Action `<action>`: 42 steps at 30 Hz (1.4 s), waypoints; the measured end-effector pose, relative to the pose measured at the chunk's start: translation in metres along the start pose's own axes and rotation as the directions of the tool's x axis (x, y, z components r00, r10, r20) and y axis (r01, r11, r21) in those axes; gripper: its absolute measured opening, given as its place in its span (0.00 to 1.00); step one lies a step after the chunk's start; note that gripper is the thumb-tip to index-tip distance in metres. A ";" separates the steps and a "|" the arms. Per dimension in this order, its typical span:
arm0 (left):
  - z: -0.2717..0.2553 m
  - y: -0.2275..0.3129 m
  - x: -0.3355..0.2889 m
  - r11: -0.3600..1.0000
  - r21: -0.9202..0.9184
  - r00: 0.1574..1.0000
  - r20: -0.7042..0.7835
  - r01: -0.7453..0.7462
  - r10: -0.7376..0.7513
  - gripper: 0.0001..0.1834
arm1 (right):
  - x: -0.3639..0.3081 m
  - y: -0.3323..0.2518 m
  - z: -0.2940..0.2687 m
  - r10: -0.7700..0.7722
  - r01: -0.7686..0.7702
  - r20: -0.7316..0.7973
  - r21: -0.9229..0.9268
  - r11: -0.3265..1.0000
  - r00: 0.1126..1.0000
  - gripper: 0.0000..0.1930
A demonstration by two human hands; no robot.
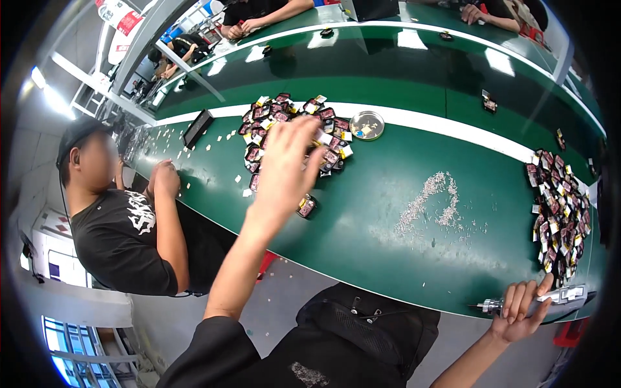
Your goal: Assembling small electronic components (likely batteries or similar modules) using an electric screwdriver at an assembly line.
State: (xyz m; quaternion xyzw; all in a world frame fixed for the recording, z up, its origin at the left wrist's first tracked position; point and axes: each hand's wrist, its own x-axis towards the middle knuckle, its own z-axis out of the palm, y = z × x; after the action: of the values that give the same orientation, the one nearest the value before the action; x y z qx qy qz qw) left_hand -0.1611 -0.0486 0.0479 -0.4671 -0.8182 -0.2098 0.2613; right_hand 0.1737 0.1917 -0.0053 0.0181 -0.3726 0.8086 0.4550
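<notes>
My left hand [288,169] reaches out over a heap of small dark parts with red and white tabs [294,126] on the green bench [388,213], fingers spread, nothing seen in its grip. One loose part [306,206] lies just below the hand. My right hand [521,309] is closed around a silver pistol-shaped power screwdriver [556,297] at the bench's near edge, lower right. A scatter of tiny silvery screws [433,204] lies between the two hands.
A second heap of the same parts [559,216] sits at the right. A small round metal dish [367,125] stands beside the left heap. A person in a black shirt [123,233] sits at my left; other people's hands [242,27] work across the far side.
</notes>
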 end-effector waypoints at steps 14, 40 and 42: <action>0.035 0.081 -0.039 0.932 -0.348 0.952 0.237 -0.102 0.193 0.13 | -0.010 0.025 -0.004 0.127 -0.072 -0.187 0.279 0.958 0.974 0.10; 0.043 0.077 -0.041 0.904 -0.356 0.917 0.226 -0.237 0.330 0.12 | -0.014 0.022 -0.006 0.127 -0.061 -0.199 0.309 0.949 0.972 0.09; 0.043 0.077 -0.042 0.911 -0.333 0.913 0.236 -0.245 0.332 0.13 | -0.013 0.022 -0.006 0.127 -0.061 -0.200 0.305 0.950 0.971 0.09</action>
State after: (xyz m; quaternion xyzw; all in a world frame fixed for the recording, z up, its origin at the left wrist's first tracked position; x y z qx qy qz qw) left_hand -0.0862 -0.0146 -0.0036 -0.6433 -0.7276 -0.2184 0.0951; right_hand 0.1667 0.1785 -0.0273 -0.0203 -0.1955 0.8733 0.4458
